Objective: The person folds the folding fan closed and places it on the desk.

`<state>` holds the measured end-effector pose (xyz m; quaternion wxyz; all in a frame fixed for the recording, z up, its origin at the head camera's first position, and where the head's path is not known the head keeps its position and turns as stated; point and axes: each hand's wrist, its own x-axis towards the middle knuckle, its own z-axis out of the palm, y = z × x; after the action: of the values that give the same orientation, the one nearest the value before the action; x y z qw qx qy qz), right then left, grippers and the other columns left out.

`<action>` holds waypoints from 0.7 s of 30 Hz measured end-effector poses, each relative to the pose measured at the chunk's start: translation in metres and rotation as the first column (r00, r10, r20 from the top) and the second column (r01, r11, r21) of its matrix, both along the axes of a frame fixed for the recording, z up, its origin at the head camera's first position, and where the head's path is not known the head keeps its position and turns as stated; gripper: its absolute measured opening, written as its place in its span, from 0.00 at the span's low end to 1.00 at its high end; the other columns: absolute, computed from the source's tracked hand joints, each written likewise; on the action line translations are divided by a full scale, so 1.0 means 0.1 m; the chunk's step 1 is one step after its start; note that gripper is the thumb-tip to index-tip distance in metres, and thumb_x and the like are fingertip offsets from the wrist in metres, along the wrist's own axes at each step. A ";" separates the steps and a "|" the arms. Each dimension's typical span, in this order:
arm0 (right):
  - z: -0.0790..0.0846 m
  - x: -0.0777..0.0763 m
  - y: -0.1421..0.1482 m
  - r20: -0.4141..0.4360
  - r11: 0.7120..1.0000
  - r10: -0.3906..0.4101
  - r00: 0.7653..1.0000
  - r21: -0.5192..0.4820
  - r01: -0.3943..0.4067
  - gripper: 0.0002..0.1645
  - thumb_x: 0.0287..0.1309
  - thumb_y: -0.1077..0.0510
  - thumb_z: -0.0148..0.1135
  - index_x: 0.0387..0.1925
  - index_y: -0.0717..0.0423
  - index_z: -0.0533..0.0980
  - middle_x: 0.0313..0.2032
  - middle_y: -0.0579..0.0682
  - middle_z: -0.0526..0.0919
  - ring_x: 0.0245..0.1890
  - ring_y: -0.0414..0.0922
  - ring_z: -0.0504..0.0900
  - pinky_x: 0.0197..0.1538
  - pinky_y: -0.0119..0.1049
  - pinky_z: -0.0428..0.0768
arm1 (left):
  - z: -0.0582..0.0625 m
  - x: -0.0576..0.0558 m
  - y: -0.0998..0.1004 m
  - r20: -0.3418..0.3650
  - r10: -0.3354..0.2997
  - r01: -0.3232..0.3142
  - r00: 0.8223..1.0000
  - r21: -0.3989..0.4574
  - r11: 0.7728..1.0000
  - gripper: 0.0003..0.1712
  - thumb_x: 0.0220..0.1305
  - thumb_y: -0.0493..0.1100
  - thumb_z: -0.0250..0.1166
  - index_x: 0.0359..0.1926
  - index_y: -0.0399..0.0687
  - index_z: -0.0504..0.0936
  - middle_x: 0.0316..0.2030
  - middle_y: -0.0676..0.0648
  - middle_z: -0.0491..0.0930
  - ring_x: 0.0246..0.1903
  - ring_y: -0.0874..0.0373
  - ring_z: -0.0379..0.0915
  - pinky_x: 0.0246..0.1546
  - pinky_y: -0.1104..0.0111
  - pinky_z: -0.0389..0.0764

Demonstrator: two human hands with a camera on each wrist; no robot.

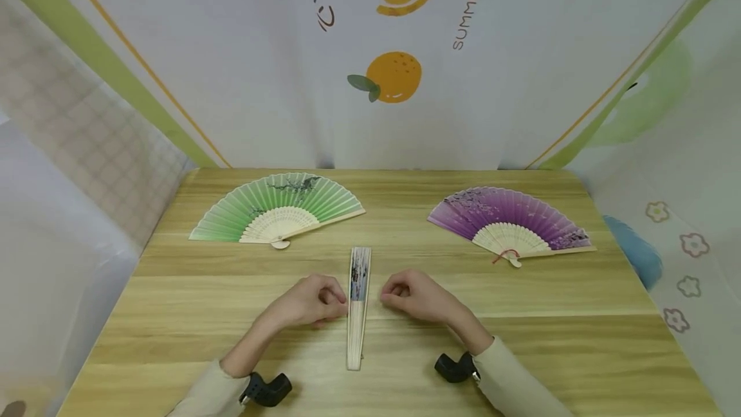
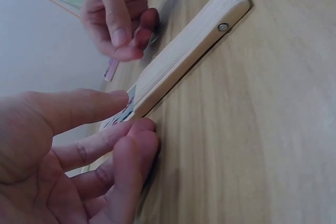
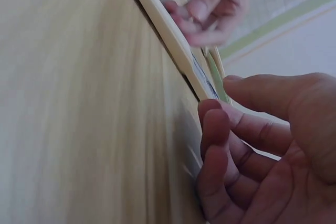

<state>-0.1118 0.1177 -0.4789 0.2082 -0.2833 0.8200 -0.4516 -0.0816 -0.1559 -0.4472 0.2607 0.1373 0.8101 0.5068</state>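
Note:
A folded hand fan (image 1: 357, 314) with pale wooden ribs and a blue-grey printed end lies on the table between the two hands, pointing away from the person. My left hand (image 1: 315, 301) is at its left side, fingertips right by the edge, thumb and fingers loosely bent and apart. On the other side, my right hand (image 1: 419, 298) hovers a short gap from the fan, its fingers also loosely bent with nothing between them. A metal rivet (image 2: 223, 27) shows at the fan's near end in the left wrist view.
A spread green fan (image 1: 278, 211) lies at the back left of the wooden table (image 1: 231, 333). At the back right is a spread purple fan (image 1: 509, 217) with a red cord loop. A white curtain (image 1: 260, 82) printed with oranges hangs behind.

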 end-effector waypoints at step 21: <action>-0.03 -0.10 0.55 0.218 0.984 -0.074 0.973 -0.142 0.107 0.11 0.74 0.59 0.60 0.43 0.65 0.81 0.31 0.55 0.82 0.30 0.45 0.80 0.33 0.34 0.81 | 0.03 -0.02 -0.31 0.021 0.006 -0.006 1.000 0.018 1.000 0.13 0.69 0.35 0.67 0.50 0.32 0.79 0.36 0.42 0.81 0.32 0.49 0.78 0.28 0.59 0.84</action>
<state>-0.1217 0.1730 -0.4816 0.2511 -0.2110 0.7681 -0.5499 -0.0839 -0.1866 -0.4441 0.2664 0.1318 0.8031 0.5164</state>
